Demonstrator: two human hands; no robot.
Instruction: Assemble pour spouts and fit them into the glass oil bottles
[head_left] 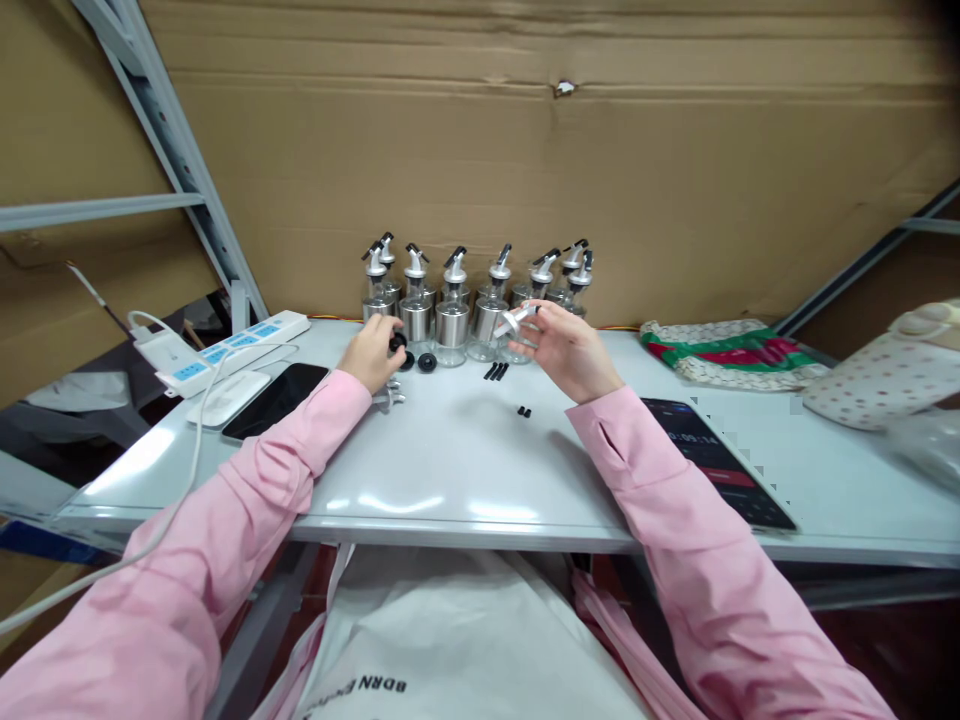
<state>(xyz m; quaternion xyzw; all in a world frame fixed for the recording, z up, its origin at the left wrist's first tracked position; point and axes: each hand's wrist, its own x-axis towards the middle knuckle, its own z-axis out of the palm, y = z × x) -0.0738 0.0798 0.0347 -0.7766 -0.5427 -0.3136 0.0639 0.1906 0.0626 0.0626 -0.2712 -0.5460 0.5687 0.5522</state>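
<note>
While the right hand [576, 350] pinches a silver pour spout [517, 319] above the table [450, 470], with its lower fingers loose, the left hand [367, 352] curls in, thumb and fingertips looking closed on a black disc [397, 342]. The spout is to the right of that disc, with a gap between the two. Its long side slants: one end points left and a bit down, and the other tucks in by the right fingertips. Two more black discs [427, 363] sit just beside the left hand, so that hand is the nearer one. Glass bottles [452, 325] (shiny ones, with spouts on top) stand near the back edge, close behind both hands. Black sticks [496, 371] and black nubs [524, 411] lie nearer the right hand. From there, a wide stretch of table runs to the front edge.
</note>
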